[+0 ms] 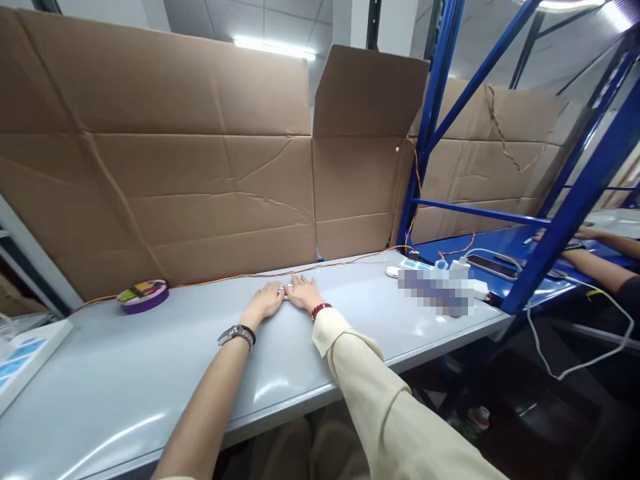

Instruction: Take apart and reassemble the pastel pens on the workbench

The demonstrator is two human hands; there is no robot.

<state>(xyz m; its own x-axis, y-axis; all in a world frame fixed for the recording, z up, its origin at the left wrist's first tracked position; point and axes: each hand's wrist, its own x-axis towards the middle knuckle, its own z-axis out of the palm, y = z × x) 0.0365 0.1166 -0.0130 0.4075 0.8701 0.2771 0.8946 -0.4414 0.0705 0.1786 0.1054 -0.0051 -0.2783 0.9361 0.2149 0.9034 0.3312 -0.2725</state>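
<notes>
Across the foreground, one grey-white bench (150,373), glossy, with streaks of reflected light; directly behind it, one upright cardboard screen (190,173), brown and creased, with one narrower panel (357,177) at its right end; overhead, a pale ceiling (290,19) with one tube light (275,48) above the screen, further lights at upper right; to the right, a blue metal rack (570,207), with one blue bench (505,241) beyond.

At the centre of the grey-white bench, two hands, side by side, palms down: left hand (266,300) and right hand (301,293), fingers extended forward, thumbs close together; between the thumbs, one small pale object (287,297), mostly covered, kind unclear; closure of either hand on it: cannot tell.

On the left wrist, one watch (231,333) and one dark bracelet (249,332); on the right, one red bracelet (321,310) below one cream sleeve (370,373).

Left rear, one purple tape roll (145,304), flat; along the rear edge, thin orange wiring (235,276); right end, one rounded white piece (393,271) beside several small items, partly blurred.

On the blue bench, one dark phone (493,267); nearby, one looped white cable (560,378); far right, a co-worker's forearms (600,263), two in number.
</notes>
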